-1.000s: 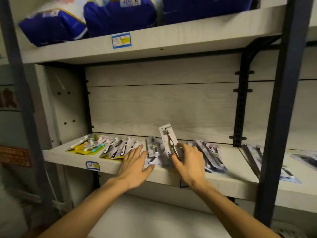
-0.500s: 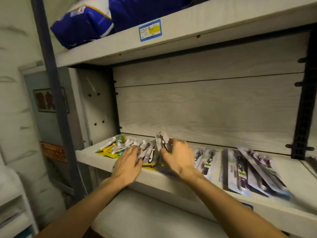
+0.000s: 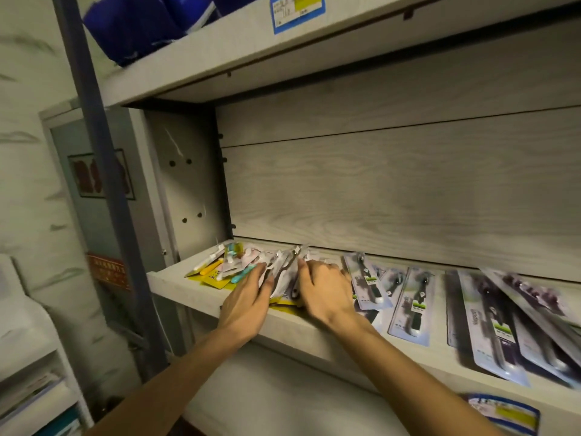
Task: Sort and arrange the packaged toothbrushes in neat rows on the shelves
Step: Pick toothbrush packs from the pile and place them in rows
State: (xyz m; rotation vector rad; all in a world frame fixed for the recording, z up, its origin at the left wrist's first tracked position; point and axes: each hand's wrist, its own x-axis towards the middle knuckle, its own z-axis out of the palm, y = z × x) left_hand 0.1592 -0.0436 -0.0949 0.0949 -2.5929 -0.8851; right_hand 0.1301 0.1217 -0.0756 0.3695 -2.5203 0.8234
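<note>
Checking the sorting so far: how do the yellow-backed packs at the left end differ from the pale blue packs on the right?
The yellow-backed packs hold colourful brushes; the pale blue packs hold dark ones. The yellow-backed packs lie heaped and overlapping; the pale blue packs lie more side by side. The left hand touches the heap; no hand touches the blue ones. Both lie on the same shelf.

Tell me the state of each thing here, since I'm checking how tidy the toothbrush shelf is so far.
Left hand: fingers flat on the packs.
Right hand: curled round a tilted toothbrush pack.
Colourful toothbrush packs: loose overlapping heap at the left end.
Grey toothbrush packs: lying flat, fanned, not aligned.
Middle shelf: partly filled.
Blue bags: on the top shelf.
</note>
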